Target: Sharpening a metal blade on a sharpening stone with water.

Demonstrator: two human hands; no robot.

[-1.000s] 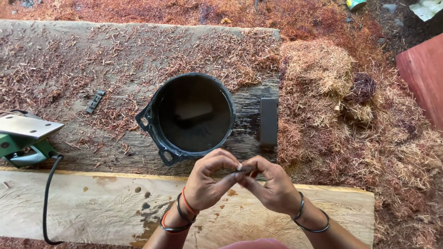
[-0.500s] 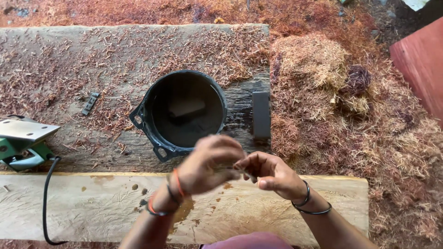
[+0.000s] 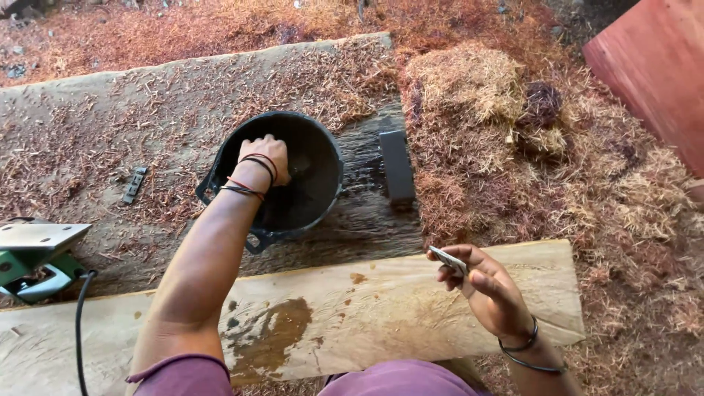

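Left hand [image 3: 268,158] reaches down into the black bucket [image 3: 323,158] on the shaving-strewn slab [image 3: 110,132], fingers curled under, though what they grip, I cannot tell. Right hand [image 3: 480,282] hovers over the pale plank [image 3: 381,308], pinching a small flat grey blade [image 3: 449,259] between thumb and fingers. A dark stone block [image 3: 396,165] lies just beside the bucket.

There is one view only, from a camera on the person's head, looking steeply down and forward toward twelve o'clock. It sits close, about arm's reach above the pale plank [image 3: 411,308] crossing the bottom. The black bucket [image 3: 323,183] lies near centre, the shavings pile [image 3: 469,81] at one o'clock, the green power tool [image 3: 33,268] at nine o'clock.
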